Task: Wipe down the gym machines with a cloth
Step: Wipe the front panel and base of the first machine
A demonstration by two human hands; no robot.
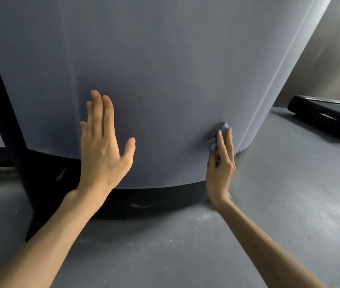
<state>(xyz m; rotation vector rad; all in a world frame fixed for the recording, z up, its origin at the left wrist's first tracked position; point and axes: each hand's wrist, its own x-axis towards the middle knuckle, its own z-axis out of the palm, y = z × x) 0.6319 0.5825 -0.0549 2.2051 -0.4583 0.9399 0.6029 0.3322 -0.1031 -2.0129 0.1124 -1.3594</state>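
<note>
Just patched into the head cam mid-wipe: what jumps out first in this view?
A big grey machine panel fills most of the view, standing on a dark base. The left hand lies flat and open against the panel at centre-left, while the right hand presses a bunched grey cloth to its lower right edge. White dust specks the grey floor in front of the base.

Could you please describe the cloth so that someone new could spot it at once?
Find the big grey machine panel filling the view, then its lower right edge. There the right hand presses a small crumpled blue-grey cloth against it; the left hand lies flat and empty.
</note>
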